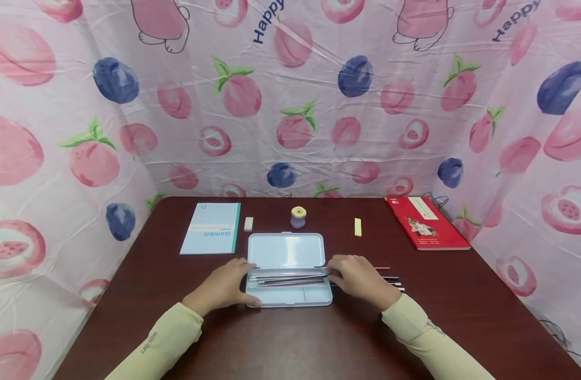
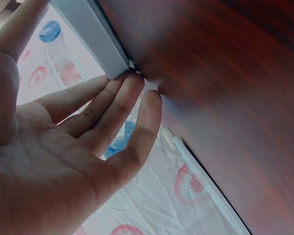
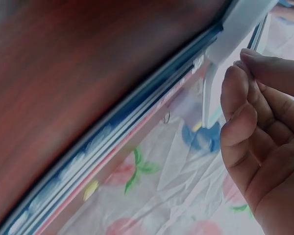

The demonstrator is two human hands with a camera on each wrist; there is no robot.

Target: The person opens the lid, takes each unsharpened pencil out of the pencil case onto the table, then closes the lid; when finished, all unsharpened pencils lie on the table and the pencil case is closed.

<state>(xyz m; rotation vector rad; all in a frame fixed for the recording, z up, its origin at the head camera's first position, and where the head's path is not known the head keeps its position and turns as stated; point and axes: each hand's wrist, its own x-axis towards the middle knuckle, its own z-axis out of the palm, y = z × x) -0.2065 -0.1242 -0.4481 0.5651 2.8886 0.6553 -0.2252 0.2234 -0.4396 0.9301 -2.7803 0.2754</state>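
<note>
Left hand (image 1: 224,286) grasping the left end of a pale, open pencil case (image 1: 281,298), thumb at the front edge and fingers toward the back; the case lies on the dark wooden table (image 1: 290,343) with its lid laid back. Right hand (image 1: 361,277) at the case's right end, fingers bent and thumb tip meeting the index finger; whether a pen is pinched there cannot be told. Several slim pens (image 1: 283,276) lie in the long compartment. Beyond the right hand, loose pens (image 1: 391,277) rest on the table.

Only the head view shows the case's interior; the left wrist view gives its outer wall with the fingertips against a corner, the thumb cut off by the frame. The right wrist view shows the loose pens' lengths, partly covered by the hand in the head view, though blurring prevents a count.

Outward: a white eraser (image 1: 248,224), a "Gambit" notebook (image 1: 209,240), a small yellow-and-lilac object (image 1: 297,217) of unclear kind, a yellow strip (image 1: 358,227) and a red book (image 1: 437,232), its small print illegible.
</note>
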